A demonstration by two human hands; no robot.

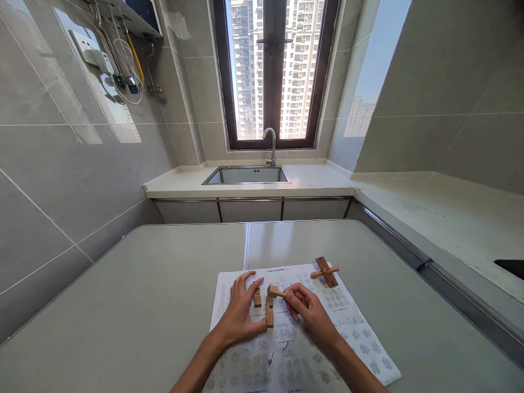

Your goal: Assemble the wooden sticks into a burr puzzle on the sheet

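I see my right hand (305,307) pinching a wooden block (275,292) above the printed sheet (327,338), while my left hand (241,311) rests spread flat, touching a small block (257,298).

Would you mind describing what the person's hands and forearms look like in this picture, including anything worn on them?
Both the left hand and the right hand are bare: no gloves, and no rings, watch or bracelet that I can make out. The forearms are uncovered as far as the bottom edge of the picture, with no sleeves, markings or cables in view.
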